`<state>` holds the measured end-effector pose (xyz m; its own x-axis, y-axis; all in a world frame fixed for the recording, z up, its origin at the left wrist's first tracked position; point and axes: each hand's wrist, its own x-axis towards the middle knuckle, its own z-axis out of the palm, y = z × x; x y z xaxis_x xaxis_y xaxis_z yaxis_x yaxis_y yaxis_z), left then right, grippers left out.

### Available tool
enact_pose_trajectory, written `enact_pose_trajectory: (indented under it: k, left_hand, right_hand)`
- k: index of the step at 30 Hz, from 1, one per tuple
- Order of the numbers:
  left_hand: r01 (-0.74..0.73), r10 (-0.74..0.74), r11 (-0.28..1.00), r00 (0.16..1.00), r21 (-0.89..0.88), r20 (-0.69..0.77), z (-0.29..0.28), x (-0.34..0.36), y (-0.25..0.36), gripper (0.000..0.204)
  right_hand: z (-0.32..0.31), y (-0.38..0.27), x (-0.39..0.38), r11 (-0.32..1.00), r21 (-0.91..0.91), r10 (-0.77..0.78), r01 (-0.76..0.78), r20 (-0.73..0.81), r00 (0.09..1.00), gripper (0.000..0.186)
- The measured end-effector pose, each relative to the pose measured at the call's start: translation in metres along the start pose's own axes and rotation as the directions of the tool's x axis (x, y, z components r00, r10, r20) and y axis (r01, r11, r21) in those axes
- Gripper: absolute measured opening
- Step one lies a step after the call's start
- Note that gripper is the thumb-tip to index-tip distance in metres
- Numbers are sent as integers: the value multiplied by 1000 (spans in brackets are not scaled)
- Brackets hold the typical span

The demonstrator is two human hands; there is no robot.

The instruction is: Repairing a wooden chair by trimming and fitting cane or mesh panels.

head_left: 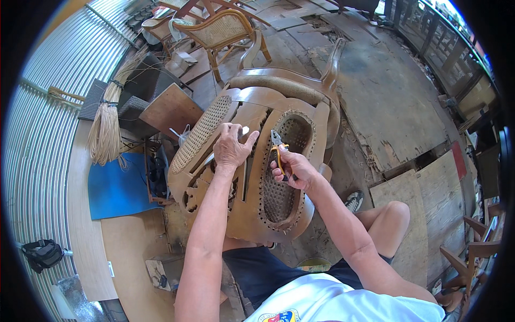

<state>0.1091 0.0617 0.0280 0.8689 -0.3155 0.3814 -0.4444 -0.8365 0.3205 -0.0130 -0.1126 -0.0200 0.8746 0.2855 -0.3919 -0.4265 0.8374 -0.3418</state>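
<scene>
A wooden chair (316, 212) lies tipped in front of me, its carved back turned up toward me. In my right hand (294, 170) is a pair of combination pliers (277, 140) with yellow and black handles. Their metal jaws point away from me, over the oval opening (281, 206) edged with small holes, where woven cane shows inside. My left hand (232, 147) is closed over the slotted middle of the back. A small pale tip (245, 130) shows between its thumb and fingers; the rest is hidden. Left of that hand, a woven cane panel (201, 131) fills the matching oval.
Bundled cane strands (104, 131) hang at the left by the corrugated metal wall (45, 134). A blue sheet (120, 185) lies below them. Another cane chair (222, 32) stands behind. Worn boards (394, 102) cover the floor at right; wooden chair parts (472, 263) stand at the far right.
</scene>
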Motion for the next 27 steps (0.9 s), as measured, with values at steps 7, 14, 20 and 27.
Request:
enact_pose_trajectory:
  k: [7,14,20,27]
  left_hand:
    - [177,-168,966,984,191,-60,24,7,21,65]
    - [273,-279,936,960,221,-5,18,21,25,81]
    - [310,-320,922,948,231,4,18,14,24,85]
    - [318,-334,925,942,209,46,17,13,28,86]
  right_hand:
    - [12,3,-2,997,70,33,-29,-54,998,33]
    - [50,42,-102,985,-161,-66,67,7,998,35]
    - [-33,-7,-198,925,-312,-282,218,-175,943,33]
    - [-109,-13,-239,858,-350,-481,377,-287,828,31]
